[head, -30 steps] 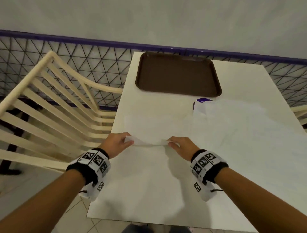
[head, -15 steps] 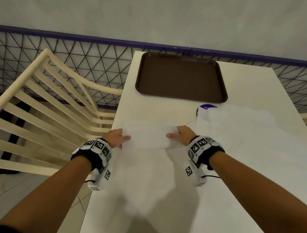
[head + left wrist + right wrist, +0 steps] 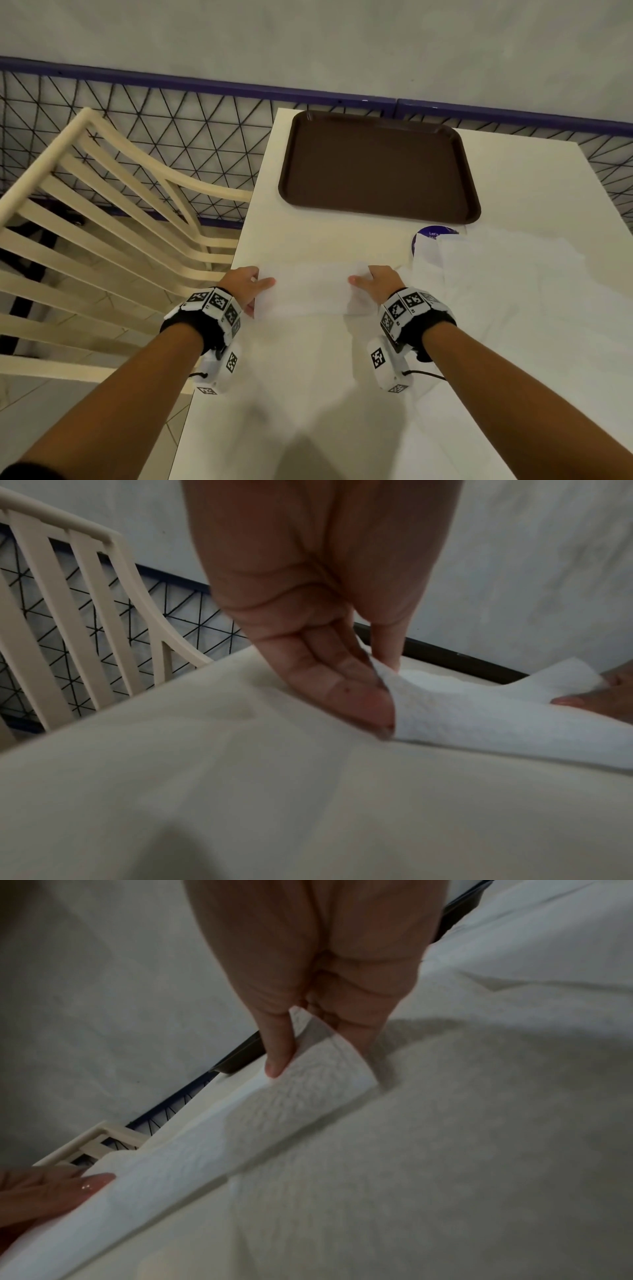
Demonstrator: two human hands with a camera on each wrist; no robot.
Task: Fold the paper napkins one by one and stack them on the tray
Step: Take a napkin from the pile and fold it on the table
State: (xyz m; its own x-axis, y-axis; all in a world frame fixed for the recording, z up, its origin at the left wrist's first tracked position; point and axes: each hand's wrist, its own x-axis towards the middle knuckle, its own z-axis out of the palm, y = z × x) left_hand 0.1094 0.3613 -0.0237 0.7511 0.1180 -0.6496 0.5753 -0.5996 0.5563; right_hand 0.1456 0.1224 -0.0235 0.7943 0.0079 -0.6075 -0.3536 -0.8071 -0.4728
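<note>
A white paper napkin (image 3: 311,289) lies folded over on the white table, its upper layer held up between my two hands. My left hand (image 3: 255,284) pinches its left end between thumb and fingers (image 3: 363,696). My right hand (image 3: 364,279) pinches the right end, thumb on top (image 3: 279,1056). In the left wrist view the napkin (image 3: 479,715) stretches right toward the other hand; the right wrist view shows the same napkin (image 3: 240,1139) running down-left. The brown tray (image 3: 376,168) sits bare at the table's far edge, beyond both hands.
More white napkins (image 3: 513,281) lie spread out to the right, partly covering a round purple sticker (image 3: 428,234). A cream slatted chair (image 3: 102,222) stands left of the table. A black wire fence (image 3: 171,120) with a purple rail runs behind.
Both hands carried the napkin's near edge up and away over itself, toward the tray. The folded strip now looks wider and flatter.
</note>
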